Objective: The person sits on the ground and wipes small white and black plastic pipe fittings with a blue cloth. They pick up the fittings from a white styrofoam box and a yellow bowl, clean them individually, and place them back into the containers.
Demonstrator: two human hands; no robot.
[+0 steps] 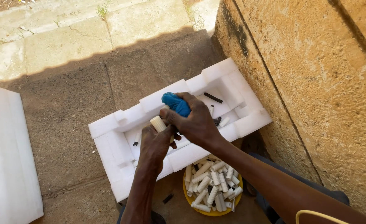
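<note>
Yellow bowl [190, 203] is sitting nearest, low centre, heaped with short cream tubes [211, 182]. Just beyond it, both hands are working over a white foam tray [108, 128] lying on the paved floor [66, 83]. Left hand [156, 145] is clenching around 1 cream tube [158, 123], its end poking up out of the fist. Right hand [197, 122] is gripping a blue cloth [176, 103] and pressing it against that tube's far side. More tubes and small black pieces [213, 98] are lying loose in the tray's recesses. Rough ochre wall [315, 83] is rising on the right; another white foam slab [4, 157] is lying far left. Risk, as a judgement: tube could be slipping from the fist if the cloth rubs hard, dropping into the tray or bowl and mixing with the others; the light foam tray could be shifting if leaned on.
</note>
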